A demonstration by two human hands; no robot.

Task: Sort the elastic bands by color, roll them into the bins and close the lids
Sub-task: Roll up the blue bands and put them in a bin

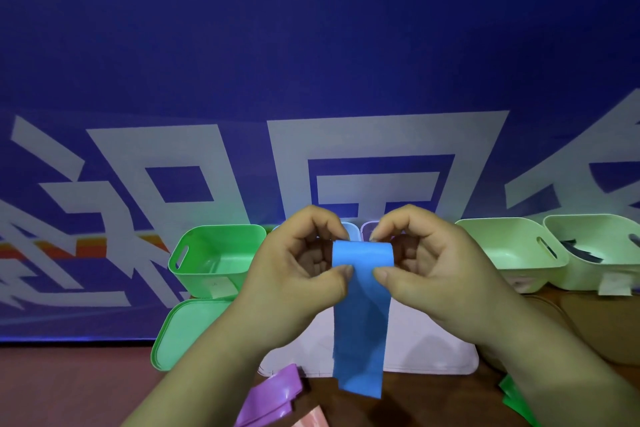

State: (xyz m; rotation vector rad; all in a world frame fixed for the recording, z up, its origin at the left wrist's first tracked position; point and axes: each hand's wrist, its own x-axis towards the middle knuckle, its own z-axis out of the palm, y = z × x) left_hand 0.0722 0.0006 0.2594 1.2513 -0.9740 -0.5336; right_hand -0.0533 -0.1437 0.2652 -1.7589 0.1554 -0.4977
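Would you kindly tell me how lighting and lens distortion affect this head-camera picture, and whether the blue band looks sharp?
Head view: the blue band and the left hand and right hand pinching it are evenly lit and fairly sharp; head view, edges: wide-angle distortion tilts the pale green bin at the right edge; head view, bottom: the purple band shows glossy sheen.

Bins (194, 274) in a row, lids (183, 333) before them, band (360, 322) hanging before lids.
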